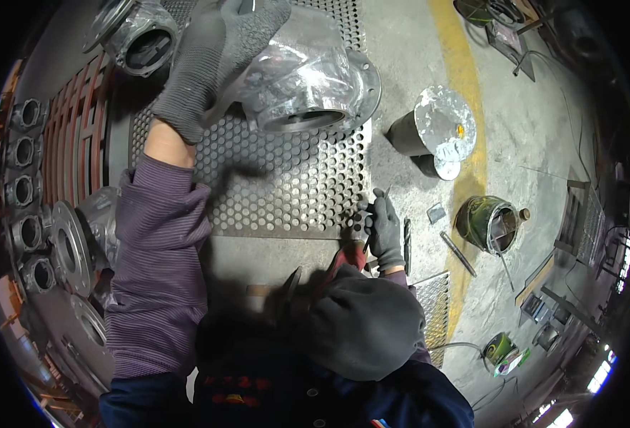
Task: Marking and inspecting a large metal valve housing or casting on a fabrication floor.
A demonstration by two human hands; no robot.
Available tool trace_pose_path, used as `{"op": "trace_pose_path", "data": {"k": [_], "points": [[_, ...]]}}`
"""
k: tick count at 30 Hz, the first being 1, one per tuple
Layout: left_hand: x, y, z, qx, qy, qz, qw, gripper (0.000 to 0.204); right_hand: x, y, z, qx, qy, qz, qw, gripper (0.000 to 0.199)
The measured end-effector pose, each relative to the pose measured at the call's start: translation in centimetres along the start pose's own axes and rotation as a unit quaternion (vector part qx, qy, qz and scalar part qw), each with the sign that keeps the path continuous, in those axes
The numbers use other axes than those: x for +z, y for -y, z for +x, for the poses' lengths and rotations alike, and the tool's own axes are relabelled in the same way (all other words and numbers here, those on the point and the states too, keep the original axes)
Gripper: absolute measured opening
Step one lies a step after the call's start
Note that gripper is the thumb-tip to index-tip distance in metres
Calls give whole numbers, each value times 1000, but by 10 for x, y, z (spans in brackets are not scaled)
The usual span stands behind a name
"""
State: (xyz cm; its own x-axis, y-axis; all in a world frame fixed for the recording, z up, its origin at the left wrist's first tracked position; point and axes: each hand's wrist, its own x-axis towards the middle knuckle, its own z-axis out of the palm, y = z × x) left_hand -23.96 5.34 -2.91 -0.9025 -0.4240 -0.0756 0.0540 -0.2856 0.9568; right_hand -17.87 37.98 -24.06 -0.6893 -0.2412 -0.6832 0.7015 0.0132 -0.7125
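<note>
My left hand (215, 53), in a grey knit glove, reaches far forward and grips the top of a grey cast metal valve body (308, 93) wrapped in clear plastic. The valve body stands on a perforated steel plate (293, 185) with its round flange to the right. My right hand (384, 228), also gloved, rests at the plate's near right corner and holds a thin dark tool. A red-handled tool (343, 260) lies just below that hand.
More flanged valve castings (68, 246) lie at the left, beside a row of smaller housings (26, 171) and a red grate (79, 135). Round cans (436, 132), a green paint can (490, 225) and a metal rod (459, 253) stand on the concrete floor at the right.
</note>
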Motion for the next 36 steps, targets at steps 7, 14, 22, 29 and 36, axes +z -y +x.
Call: {"op": "trace_pose_path", "data": {"k": [7,14,22,29,36], "points": [[-29,5,-8,12,-94,180,979,49,11,12,18,-107,59,-14,992,43],[-17,-1,-3,133,-124,522,834,47,35,81,89,-270,66,-342,898,45],[13,-12,-4,47,-178,95,978,34,60,94,134,-369,-56,-547,749,43],[-19,7,13,124,-140,681,708,37,33,77,78,-289,-26,-352,890,38],[-7,15,17,200,-121,553,800,67,-45,100,-26,-275,-148,-473,824,44]]}}
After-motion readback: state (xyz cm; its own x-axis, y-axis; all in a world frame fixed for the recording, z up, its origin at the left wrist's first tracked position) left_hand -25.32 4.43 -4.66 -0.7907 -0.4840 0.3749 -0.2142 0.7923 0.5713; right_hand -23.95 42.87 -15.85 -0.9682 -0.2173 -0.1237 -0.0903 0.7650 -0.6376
